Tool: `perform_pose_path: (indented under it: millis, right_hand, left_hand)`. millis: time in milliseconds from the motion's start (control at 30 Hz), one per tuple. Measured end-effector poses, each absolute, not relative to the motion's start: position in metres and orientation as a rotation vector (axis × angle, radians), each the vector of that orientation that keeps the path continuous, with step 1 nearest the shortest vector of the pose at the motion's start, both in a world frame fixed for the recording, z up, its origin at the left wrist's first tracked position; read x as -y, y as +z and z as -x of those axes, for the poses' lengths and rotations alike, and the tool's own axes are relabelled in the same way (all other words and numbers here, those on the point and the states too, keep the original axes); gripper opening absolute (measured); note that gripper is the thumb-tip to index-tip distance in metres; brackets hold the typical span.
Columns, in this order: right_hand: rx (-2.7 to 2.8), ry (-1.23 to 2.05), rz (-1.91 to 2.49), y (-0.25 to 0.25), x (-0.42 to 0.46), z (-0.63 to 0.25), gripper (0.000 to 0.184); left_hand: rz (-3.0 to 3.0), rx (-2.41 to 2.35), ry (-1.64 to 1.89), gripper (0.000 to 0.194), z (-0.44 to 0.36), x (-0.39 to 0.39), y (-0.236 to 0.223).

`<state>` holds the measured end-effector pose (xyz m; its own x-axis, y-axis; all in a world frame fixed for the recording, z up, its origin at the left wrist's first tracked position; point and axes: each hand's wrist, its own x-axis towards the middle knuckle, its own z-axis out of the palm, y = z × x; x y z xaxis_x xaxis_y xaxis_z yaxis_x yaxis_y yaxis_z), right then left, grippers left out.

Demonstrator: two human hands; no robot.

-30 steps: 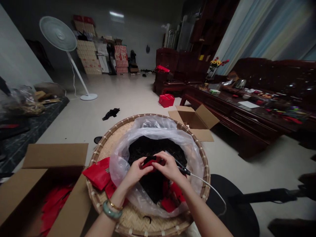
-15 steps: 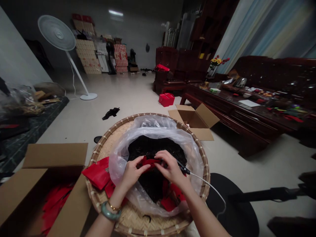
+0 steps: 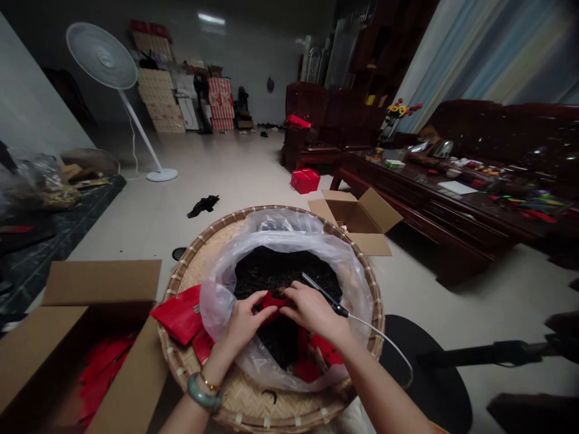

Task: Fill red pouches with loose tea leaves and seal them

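Observation:
Both my hands hold a small red packet (image 3: 272, 299) above an open clear plastic bag (image 3: 217, 271) filled with dark, loose, leaf-like material (image 3: 271, 265). My left hand (image 3: 246, 317) pinches its left side between thumb and fingers. On the other side my right hand (image 3: 312, 307) grips it with bent fingers, covering part of it. Beyond the right hand lies a slim black corded tool (image 3: 332, 301) with a metal end, like a hair straightener. More red packets (image 3: 312, 361) rest inside the bag's near right part. The bag sits in a round woven bamboo tray (image 3: 244, 401).
Flat red packets (image 3: 181, 313) lie on the tray's left. An open carton (image 3: 104, 283) with red packets stands at left, another carton (image 3: 362, 220) beyond the tray. A black round base (image 3: 425, 374) is at right, a wooden table (image 3: 420, 193) behind it, a white fan (image 3: 106, 57) far left.
My right hand has turned over the packet and its fingers have closed in. The packet now shows less between my hands, and more of the corded tool's metal end is visible.

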<state>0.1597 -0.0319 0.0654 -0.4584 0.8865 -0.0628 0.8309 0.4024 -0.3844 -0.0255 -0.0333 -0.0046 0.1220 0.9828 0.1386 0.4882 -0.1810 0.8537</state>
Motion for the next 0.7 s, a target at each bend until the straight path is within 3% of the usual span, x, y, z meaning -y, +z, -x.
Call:
perform_pose_path:
  millis: [300,700]
  right_hand:
    - [2.520,0.528,1.234,0.066,0.031,-0.154,0.023]
    - [2.417,0.616,1.159,0.053,0.029,-0.161,0.020]
  left_hand:
    - [-1.666,-1.326,0.975,0.033,0.027,0.032,-0.010]
    - [-1.559,-1.304,1.007,0.034,0.026,0.031,-0.008]
